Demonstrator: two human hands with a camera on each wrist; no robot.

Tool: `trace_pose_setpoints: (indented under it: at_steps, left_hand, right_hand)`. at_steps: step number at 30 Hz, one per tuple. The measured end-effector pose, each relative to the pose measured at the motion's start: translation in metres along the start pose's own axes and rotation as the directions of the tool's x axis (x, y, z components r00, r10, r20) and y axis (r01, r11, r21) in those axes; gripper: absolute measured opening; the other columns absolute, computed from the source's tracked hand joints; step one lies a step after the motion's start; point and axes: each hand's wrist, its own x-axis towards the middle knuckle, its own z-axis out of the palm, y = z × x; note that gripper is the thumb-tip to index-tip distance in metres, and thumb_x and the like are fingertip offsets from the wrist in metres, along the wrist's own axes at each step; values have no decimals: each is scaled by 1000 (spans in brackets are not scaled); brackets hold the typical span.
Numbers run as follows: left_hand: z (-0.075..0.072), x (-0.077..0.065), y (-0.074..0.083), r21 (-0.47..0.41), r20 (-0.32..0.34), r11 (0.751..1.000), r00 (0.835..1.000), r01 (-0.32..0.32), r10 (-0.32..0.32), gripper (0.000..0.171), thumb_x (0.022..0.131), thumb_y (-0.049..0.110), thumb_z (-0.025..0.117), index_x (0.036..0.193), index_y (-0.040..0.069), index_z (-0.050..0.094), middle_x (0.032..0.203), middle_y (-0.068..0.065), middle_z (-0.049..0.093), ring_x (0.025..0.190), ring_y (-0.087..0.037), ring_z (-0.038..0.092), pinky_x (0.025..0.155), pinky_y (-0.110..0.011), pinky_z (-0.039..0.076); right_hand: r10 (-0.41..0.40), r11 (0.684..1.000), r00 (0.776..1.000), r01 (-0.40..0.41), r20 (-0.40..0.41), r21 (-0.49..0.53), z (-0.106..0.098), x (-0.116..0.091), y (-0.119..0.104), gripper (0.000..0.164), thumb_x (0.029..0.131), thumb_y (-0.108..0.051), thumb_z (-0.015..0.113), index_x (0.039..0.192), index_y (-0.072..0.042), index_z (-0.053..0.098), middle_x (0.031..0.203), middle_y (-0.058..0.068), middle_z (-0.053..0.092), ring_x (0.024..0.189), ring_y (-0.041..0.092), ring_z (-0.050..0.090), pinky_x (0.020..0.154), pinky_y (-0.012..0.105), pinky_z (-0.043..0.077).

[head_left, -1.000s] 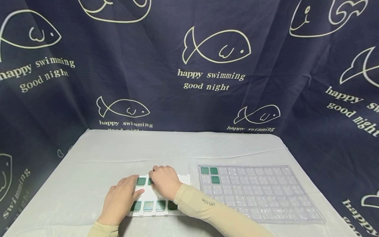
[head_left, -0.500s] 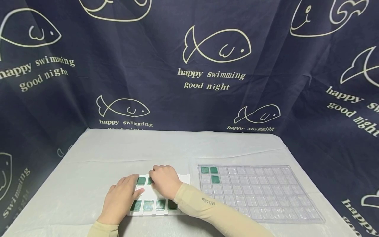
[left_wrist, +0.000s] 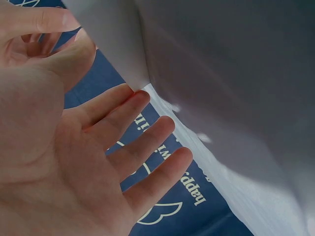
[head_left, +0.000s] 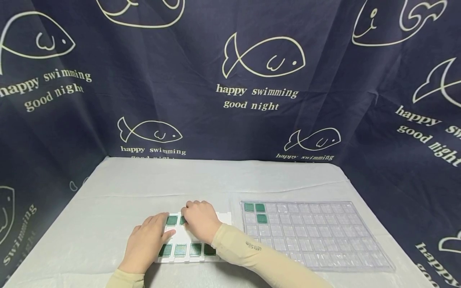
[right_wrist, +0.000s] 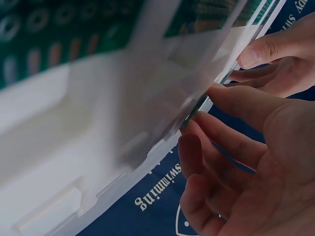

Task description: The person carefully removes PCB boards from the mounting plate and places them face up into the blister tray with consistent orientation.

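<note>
A white holder (head_left: 184,236) lies on the table with small green perforated circuit boards in two rows. My left hand (head_left: 145,240) rests along its left edge, fingers extended and thumb lying over the holder. Over the far row, my right hand (head_left: 201,222) pinches a green circuit board (head_left: 182,220), most of which the hand covers. In the right wrist view, thumb and fingertips meet at a thin green board edge (right_wrist: 193,114). The left wrist view has the left palm (left_wrist: 74,162) beside the pale underside of something large and blurred.
To the right lies a clear plastic compartment tray (head_left: 309,236). Three green boards sit in its far left cells, one of them a board (head_left: 262,219) in the second row. A white cloth (head_left: 216,176) covers the table, and a dark blue fish-print curtain (head_left: 201,96) hangs behind.
</note>
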Motion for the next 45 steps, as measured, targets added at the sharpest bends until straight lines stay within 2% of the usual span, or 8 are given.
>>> trace_pose_setpoints:
  at_steps: [26, 45]
  left_hand:
    - [1, -1, -1, -1, 2, 1000, 1000, -5, 5, 57, 88, 34, 78, 132, 2, 61, 127, -14, 70, 116, -33, 66, 82, -57, 56]
    - [1, -1, -1, 6, -7, 1000, 1000, -7, 7, 58, 87, 35, 79, 131, 2, 61, 126, -13, 71, 115, -32, 67, 81, -56, 56]
  right_hand:
    - [7, 1000, 999, -5, -38, 30, -3, -4, 6, 19, 86, -32, 81, 101, -21, 75, 89, -8, 69, 74, 7, 64, 58, 17, 45]
    - [51, 996, 999, -50, -7, 76, -15, -14, 13, 22, 86, -33, 82, 104, -22, 76, 93, -9, 70, 80, 7, 66, 66, 18, 50]
